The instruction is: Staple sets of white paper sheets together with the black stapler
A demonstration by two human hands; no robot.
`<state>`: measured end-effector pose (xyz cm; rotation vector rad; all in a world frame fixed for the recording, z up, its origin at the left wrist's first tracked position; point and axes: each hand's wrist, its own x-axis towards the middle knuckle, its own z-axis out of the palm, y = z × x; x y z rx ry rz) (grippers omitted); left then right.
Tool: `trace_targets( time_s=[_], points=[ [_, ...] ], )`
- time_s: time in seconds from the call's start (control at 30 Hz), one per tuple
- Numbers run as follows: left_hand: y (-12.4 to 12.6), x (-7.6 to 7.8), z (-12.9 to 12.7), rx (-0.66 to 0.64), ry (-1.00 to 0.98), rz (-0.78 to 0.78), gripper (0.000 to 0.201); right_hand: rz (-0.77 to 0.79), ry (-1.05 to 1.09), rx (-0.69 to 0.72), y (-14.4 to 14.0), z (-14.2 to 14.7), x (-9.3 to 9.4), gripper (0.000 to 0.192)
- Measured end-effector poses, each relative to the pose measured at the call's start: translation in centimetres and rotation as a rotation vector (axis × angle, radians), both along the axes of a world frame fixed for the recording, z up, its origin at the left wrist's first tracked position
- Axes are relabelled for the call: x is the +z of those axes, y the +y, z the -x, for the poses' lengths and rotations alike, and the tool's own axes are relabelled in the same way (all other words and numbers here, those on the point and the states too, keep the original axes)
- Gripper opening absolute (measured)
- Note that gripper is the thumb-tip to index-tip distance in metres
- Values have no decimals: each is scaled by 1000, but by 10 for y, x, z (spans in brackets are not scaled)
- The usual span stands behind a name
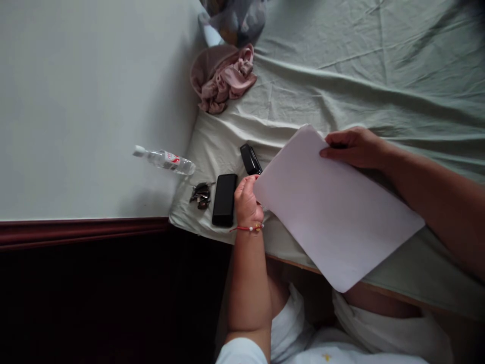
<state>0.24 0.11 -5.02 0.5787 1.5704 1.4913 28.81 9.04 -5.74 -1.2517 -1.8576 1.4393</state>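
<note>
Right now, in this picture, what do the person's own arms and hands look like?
The left hand is ungloved, with a thin red beaded bracelet at its wrist; the left sleeve is short and pale. The right hand and forearm are bare, no sleeve in view.

The light is dim, soft and cool, its source out of view. Paper (333,212) toward 4 o'clock is among the palest surfaces, evenly lit and without glare. Broad, blurry shadows darken the wall (76,101) beside the bottle (164,161) at 9 o'clock and higher up toward 11. Creases in the cloth (364,101) at 2 o'clock are shaded gently, and that far corner falls off into darkness. Around 8 o'clock everything sinks to near black, detail lost. The bag (242,23) at 12 o'clock looks soft, and the bottle's small print is unreadable
</note>
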Motion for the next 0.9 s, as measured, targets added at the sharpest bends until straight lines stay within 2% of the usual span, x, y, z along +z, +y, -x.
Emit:
trace_targets(
  time_s=[0.23,0.43,0.63,0.77,0.9],
  points=[
    [0,-1,1,19,-27,-41,42,-21,48,-40,-1,2,-2,34],
    [-1,7,-6,-27,-34,-35,30,-6,55,-47,-3,2,2,39],
    [-3,4,-3,-72,7,-66,25,28,106,-37,-3,3,0,44],
    [-4,-3,0,-146,185,-134,35,21,111,-15,-1,2,-3,45],
    [-5,-10,5,-248,609,-155,28,11,84,-10,-1,1,-3,43]
  ],
)
